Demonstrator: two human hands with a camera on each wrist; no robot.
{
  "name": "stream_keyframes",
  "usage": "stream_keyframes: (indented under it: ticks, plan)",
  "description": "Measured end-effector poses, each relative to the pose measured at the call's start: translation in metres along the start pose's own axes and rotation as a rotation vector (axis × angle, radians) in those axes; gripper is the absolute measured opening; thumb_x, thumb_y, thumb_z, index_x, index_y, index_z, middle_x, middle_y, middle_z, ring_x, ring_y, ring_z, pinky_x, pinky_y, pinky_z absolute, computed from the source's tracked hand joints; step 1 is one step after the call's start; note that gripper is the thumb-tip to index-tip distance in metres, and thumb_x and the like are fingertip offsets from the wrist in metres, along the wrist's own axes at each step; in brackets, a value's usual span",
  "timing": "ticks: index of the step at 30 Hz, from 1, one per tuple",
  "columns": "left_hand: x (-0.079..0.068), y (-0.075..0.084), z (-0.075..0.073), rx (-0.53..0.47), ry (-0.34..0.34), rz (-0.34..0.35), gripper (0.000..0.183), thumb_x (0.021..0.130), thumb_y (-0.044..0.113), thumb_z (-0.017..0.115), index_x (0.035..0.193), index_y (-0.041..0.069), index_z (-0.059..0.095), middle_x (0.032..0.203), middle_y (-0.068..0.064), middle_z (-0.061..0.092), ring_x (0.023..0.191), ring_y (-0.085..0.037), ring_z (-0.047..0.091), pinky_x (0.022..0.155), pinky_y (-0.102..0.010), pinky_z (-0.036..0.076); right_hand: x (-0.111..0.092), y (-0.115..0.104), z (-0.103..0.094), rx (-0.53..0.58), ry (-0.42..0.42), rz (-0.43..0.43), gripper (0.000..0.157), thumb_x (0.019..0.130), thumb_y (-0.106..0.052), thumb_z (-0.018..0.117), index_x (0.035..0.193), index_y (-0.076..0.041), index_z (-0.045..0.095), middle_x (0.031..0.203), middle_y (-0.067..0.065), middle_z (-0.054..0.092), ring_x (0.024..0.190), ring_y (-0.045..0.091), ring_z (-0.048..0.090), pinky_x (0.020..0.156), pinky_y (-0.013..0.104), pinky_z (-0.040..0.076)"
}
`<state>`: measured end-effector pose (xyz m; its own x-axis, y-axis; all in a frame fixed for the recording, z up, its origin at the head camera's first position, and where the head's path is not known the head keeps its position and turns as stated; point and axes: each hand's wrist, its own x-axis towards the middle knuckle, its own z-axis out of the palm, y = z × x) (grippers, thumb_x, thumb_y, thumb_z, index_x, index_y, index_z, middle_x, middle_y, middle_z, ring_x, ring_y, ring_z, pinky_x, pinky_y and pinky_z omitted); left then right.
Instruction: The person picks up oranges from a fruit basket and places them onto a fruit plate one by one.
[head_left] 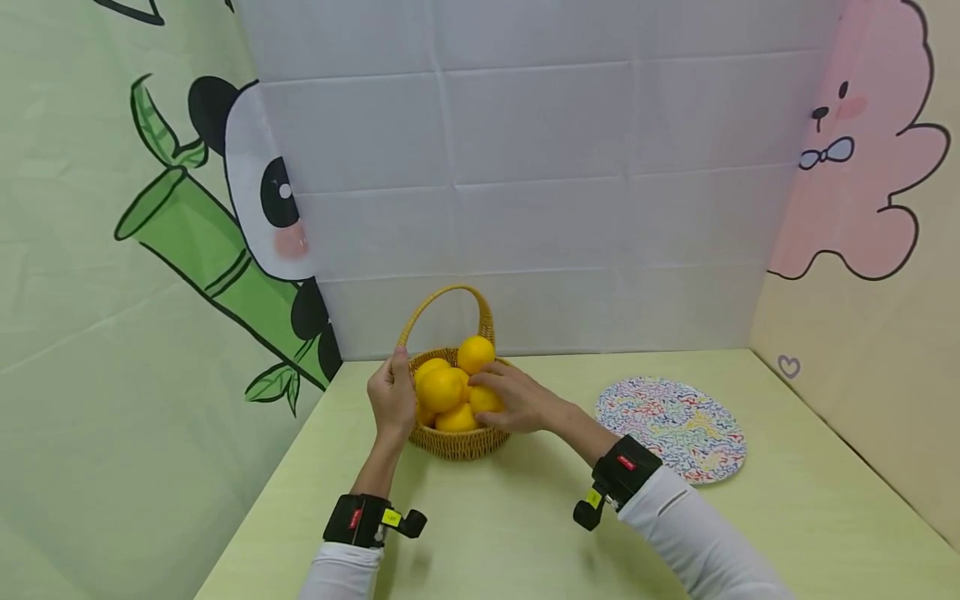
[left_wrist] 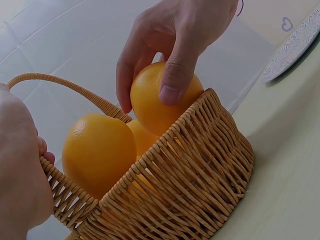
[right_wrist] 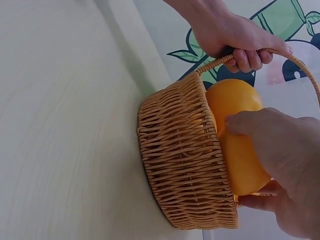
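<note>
Left side: the left hand (head_left: 393, 396) is clamped round the left side of the handle (head_left: 459, 287). This grip should be kept firm, to prevent the wicker basket (head_left: 459, 446) from tipping. The basket stands upright near the back edge of the counter (head_left: 525, 533), closer to the back left corner than to the right.

Contents: several oranges, heaped to the rim; one at the back sits highest and, in my judgement, could roll if nudged.

Right side: the right hand (head_left: 517, 400) grips one orange (left_wrist: 150, 106) at the basket's right rim, thumb opposing the fingers. A light, even hold suits its smooth skin; clearance from the rim and its neighbours is advisable. Toward the counter's right edge lies a patterned plate (head_left: 675, 429).
</note>
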<state>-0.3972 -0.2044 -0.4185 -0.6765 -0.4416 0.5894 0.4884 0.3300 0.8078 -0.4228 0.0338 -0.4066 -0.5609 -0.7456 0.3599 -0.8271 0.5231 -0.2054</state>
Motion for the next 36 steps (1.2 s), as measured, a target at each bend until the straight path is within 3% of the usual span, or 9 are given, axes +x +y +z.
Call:
stream_keyframes:
  ticks: [13,21,36]
  plan:
    - [0.0,-0.001,-0.002,0.0,-0.001,0.001,0.06,0.106,0.054,0.048,0.062,0.014,0.039,0.051,0.004,0.034,0.042,-0.01,0.03,0.037,-0.02,0.02,-0.01,-0.007,-0.012,0.009,0.083,-0.077,0.054,0.092,-0.034,0.075,0.138,-0.01,0.061,0.141,0.007,0.054,0.122,0.022,0.05,0.101,0.044,0.046]
    - [0.0,-0.002,-0.004,0.019,0.007,0.033,0.061,0.107,0.052,0.048,0.061,0.013,0.038,0.05,0.004,0.032,0.041,-0.011,0.028,0.038,-0.02,0.018,-0.02,-0.006,-0.02,-0.012,0.127,-0.078,0.054,0.091,-0.036,0.076,0.139,-0.016,0.061,0.143,0.005,0.053,0.13,0.02,0.046,0.108,0.043,0.043]
    - [0.0,-0.005,-0.004,0.039,0.009,0.055,0.061,0.107,0.051,0.048,0.06,0.014,0.038,0.05,0.005,0.032,0.04,-0.01,0.028,0.038,-0.021,0.017,-0.047,0.0,-0.038,-0.011,0.207,-0.109,0.056,0.09,-0.032,0.078,0.139,-0.011,0.063,0.147,0.012,0.051,0.134,0.027,0.045,0.107,0.049,0.044]
